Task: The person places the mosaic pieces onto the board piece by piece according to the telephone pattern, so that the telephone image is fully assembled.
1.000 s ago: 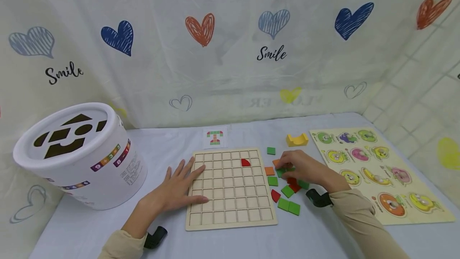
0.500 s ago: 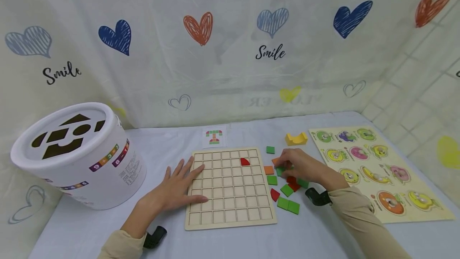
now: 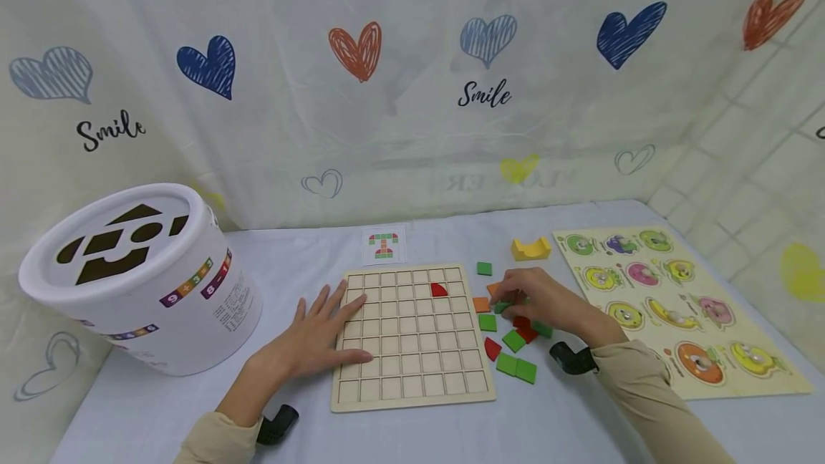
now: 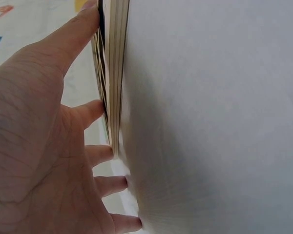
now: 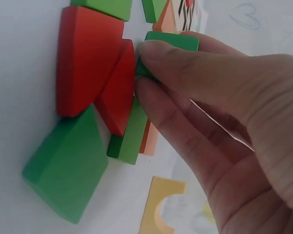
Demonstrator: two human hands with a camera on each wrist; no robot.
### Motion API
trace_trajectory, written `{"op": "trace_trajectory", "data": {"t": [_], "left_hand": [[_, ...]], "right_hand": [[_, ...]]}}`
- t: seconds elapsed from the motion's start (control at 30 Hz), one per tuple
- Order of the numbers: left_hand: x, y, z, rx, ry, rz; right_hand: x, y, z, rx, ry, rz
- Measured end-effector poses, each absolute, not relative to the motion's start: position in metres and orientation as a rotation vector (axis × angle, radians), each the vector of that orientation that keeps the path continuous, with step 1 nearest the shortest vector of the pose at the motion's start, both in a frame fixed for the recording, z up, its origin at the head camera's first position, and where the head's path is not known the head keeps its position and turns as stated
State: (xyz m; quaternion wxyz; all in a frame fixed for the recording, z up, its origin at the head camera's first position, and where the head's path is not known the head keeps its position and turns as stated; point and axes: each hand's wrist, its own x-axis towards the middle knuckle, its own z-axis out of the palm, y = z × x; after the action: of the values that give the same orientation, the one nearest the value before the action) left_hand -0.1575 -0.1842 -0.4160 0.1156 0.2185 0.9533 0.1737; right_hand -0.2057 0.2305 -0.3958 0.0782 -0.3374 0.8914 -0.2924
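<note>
My left hand point(image 3: 316, 339) lies with fingers spread at the left side of a wooden grid board point(image 3: 412, 342), thumb and index fingertip over its edge. A red quarter-circle piece point(image 3: 439, 290) sits in an upper right cell of the board. Right of the board, my right hand point(image 3: 541, 303) pinches a green square block point(image 5: 173, 40) between thumb and fingers, close over the loose pieces. Beneath and beside it lie two red curved blocks point(image 5: 88, 61), another green block point(image 5: 68, 170) and several green squares point(image 3: 507, 364). An orange square point(image 3: 481, 305) is by the board's right edge.
A small pattern card point(image 3: 384, 245) lies behind the board. At the back right is a yellow arch block point(image 3: 531, 249), beside a fruit picture board point(image 3: 667, 274). A large white bucket point(image 3: 193, 306) with shape holes in its lid stands at the left.
The green block in the right fingers has tilted slightly, while the right hand stays over the pile. The left hand keeps its place on the board.
</note>
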Motion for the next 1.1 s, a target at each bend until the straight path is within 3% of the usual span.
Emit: {"op": "trace_trajectory", "data": {"t": [0.37, 0.7, 1.1], "left_hand": [[-0.157, -0.186, -0.418, 0.644, 2.793, 0.499], [-0.158, -0.186, -0.419, 0.639, 2.796, 0.489], [-0.158, -0.184, -0.417, 0.634, 2.791, 0.501]], "right_hand": [[-0.204, 0.221, -0.395, -1.132, 2.741, -0.893], [-0.211, 0.194, -0.394, -1.411, 2.781, -1.155], [-0.22, 0.147, -0.39, -1.37, 2.671, -1.297]]}}
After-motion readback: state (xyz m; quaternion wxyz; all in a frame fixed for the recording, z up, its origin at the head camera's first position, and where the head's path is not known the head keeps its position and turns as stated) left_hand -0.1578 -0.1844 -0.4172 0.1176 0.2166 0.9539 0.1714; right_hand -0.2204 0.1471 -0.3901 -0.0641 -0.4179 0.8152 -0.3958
